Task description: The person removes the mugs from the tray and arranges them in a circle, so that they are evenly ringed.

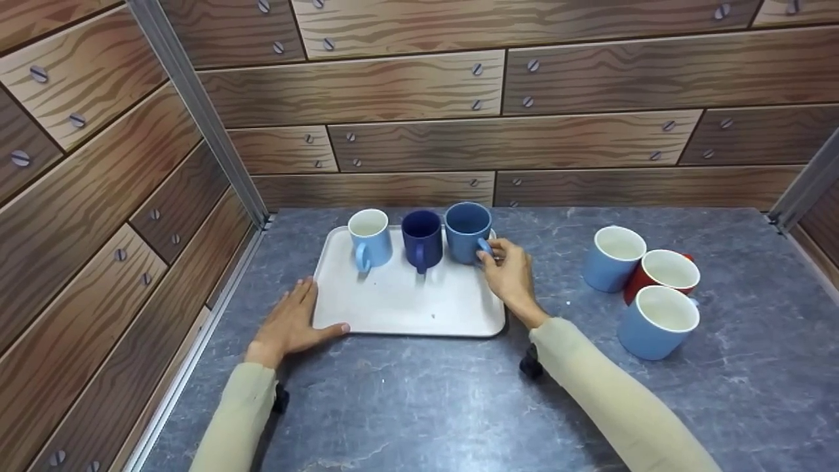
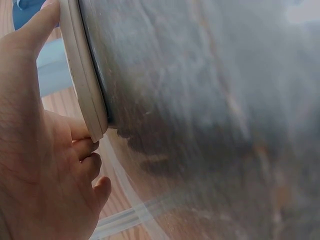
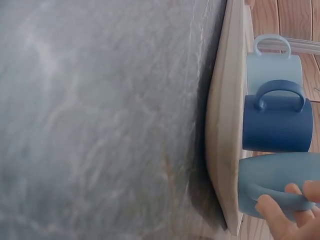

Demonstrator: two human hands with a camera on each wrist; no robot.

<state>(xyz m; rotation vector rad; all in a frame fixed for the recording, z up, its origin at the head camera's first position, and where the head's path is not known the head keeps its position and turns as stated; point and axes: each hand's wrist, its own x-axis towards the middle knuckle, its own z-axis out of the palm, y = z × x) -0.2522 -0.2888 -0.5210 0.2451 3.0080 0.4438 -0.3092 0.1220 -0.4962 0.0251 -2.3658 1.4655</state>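
A white tray (image 1: 400,305) lies on the table with three mugs along its far side. At its left is a light blue mug (image 1: 371,242), white inside; a dark navy mug (image 1: 423,239) stands in the middle. My right hand (image 1: 510,269) pinches the handle of the medium blue mug (image 1: 467,229) at the tray's right; the right wrist view shows fingers (image 3: 272,212) around that handle. My left hand (image 1: 288,321) rests against the tray's left front corner, fingers spread and thumb along the front rim. In the left wrist view its fingers (image 2: 87,150) touch the tray edge.
To the right on the grey marbled table (image 1: 419,406) stand two blue mugs (image 1: 606,265) and a red mug (image 1: 639,288) close together, all white inside. Wood-patterned walls (image 1: 406,144) enclose the back and left sides.
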